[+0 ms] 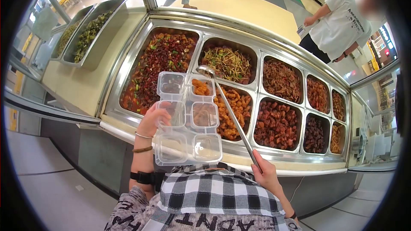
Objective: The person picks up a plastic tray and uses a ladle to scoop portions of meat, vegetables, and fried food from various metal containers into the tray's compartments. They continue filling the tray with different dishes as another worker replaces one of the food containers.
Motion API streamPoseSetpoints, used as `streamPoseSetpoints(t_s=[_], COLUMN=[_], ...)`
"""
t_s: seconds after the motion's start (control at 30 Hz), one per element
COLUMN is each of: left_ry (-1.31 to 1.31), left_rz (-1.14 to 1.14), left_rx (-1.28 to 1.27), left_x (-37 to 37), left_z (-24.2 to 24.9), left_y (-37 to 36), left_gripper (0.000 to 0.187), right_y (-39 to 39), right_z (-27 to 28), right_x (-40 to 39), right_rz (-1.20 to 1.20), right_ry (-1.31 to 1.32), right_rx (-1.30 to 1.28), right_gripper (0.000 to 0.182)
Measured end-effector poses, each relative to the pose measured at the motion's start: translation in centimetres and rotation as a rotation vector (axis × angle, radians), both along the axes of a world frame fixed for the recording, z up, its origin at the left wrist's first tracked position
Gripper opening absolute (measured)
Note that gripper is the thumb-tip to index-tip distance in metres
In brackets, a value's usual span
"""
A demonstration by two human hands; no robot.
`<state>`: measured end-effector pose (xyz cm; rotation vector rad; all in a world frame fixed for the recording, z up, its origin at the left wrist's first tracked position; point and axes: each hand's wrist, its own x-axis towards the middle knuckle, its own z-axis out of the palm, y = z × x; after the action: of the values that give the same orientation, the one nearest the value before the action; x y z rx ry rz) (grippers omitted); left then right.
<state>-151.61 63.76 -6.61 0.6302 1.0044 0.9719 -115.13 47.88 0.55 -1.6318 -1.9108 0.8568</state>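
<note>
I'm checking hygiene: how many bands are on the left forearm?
3: silver bangle by the left hand, brown band next, black strap nearer the elbow. The sleeve may hide more.

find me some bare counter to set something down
The cream counter is bare between the two deep trays and the steel frame, and in front of those trays. The food pans are crowded: set close together, with the clear container and ladle partly over them.

The one view looks from the wearer's head, forward and steeply down across the bench; its wide picture bows straight edges and rounds off into black corners; the checked cloth is close, bottom centre; left hand and right hand are near, around mid-frame; pale floor lies well off, top.
</note>
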Motion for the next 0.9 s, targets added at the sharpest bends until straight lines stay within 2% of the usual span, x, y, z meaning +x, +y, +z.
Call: streamPoseSetpoints(t_s=[0.1, 0.17, 0.33, 0.47, 0.53, 0.73, 0.83, 0.9], left_ry=[-0.015, -0.025, 0.032, 0.05, 0.065, 0.058, 0.049, 0.046], left_rz=[0.007, 0.019, 0.053, 0.079, 0.108, 0.148, 0.158, 0.16], left_rx=[0.007, 0.01, 0.013, 0.006, 0.002, -0.026, -0.039, -0.034], left_x=[0.1, 0.2, -0.1, -0.4, -0.8, -1.3, -1.4, -1.4], left_z=[0.0, 0.0, 0.2, 1.1, 1.0, 0.4, 1.0, 0.7], left_y=[-0.1, -0.2, -0.5, -0.8, -0.9, -1.0, -1.3, -1.3], left_gripper=[0.032, 0.032, 0.034, 0.035, 0.035, 0.037, 0.038, 0.038], right_y=[0.0, 0.0, 0.9, 2.4, 5.0, 14.1, 17.8, 19.7], right_z=[0.2, -0.1, -1.3, -2.9, -3.6, -5.8, -8.1, -9.4], right_x=[0.1, 0.3, 1.7, 3.8, 4.5, 6.3, 6.4, 5.7], right_rz=[-0.063, -0.279, -0.339, -0.383, -0.377, -0.436, -0.37, -0.192], right_ry=[0.067, 0.415, 0.321, 0.296, 0.251, 0.259, 0.285, 0.044], right_rx=[-0.08, -0.357, -0.29, -0.335, -0.149, -0.284, -0.239, -0.039], right_gripper=[0.049, 0.049, 0.048, 0.047, 0.047, 0.044, 0.044, 0.045])
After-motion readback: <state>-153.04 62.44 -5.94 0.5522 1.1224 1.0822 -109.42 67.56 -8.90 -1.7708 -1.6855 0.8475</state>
